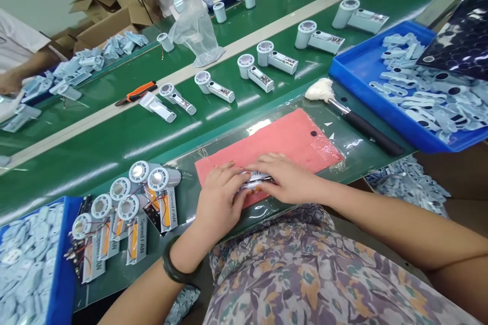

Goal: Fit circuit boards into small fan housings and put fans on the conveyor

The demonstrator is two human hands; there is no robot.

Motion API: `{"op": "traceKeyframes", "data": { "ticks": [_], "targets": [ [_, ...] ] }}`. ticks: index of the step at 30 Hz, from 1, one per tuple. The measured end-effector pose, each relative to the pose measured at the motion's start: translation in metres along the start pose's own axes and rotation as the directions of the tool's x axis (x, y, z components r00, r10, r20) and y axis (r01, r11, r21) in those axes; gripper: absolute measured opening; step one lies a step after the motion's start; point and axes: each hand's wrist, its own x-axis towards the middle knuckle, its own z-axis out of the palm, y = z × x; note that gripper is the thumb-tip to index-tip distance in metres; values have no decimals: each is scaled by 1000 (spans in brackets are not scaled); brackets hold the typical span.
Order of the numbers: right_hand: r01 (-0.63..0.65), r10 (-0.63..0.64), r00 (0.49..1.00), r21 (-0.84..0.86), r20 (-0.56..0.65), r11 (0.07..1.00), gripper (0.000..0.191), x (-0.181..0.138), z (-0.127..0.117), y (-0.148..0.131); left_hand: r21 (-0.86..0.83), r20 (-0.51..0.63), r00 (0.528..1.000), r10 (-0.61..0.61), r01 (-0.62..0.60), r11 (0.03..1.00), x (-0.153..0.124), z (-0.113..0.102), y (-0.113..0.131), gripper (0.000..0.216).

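Observation:
My left hand [220, 198] and my right hand [287, 179] meet over a small pale fan unit [254, 179], pressing and gripping it from both sides on the near edge of a red mat [290, 139]. Most of the unit is hidden under my fingers. The mat lies under clear plastic on the green bench. Just left of my left hand lie several open handheld fans [129, 200] with wires and orange batteries showing, labelled "Speed FAN".
A blue tray [366, 73] of pale plastic shells stands at right, a brush [354, 117] beside it. Another blue bin [63, 264] sits at the near left. Assembled fans [267, 58] ride the green conveyor. Other workers' hands, bags and cardboard boxes are across the belt.

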Motion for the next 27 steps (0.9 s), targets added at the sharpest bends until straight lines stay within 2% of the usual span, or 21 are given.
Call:
{"op": "traceKeyframes", "data": {
  "ticks": [4,10,13,17,19,22,25,27],
  "targets": [
    [31,-37,997,-85,-66,996,36,-3,12,0,31,0,1000,-25,25,999,-2,6,4,20],
    [64,-106,990,-365,-96,929,41,-3,26,3,137,58,998,-21,13,991,0,6,6,26],
    [63,-103,989,-326,-106,943,38,-2,25,4,156,116,993,-13,-5,988,4,3,11,26],
    [101,-126,975,-137,-185,985,39,-5,18,12,274,210,977,21,-79,959,10,-12,5,23],
    [112,-129,958,-81,-254,990,46,-8,17,19,362,214,976,44,-122,924,12,-30,-15,23],
    [52,-82,939,-100,-335,994,48,-10,21,29,540,134,991,16,-87,837,19,-70,-70,28],
    [-1,-54,938,-158,-341,987,42,-9,29,34,684,50,986,-158,81,725,33,-111,-141,30],
    [-3,-63,946,-204,-319,979,39,-8,32,34,745,29,946,-324,196,637,42,-128,-184,30]
  ]
}}
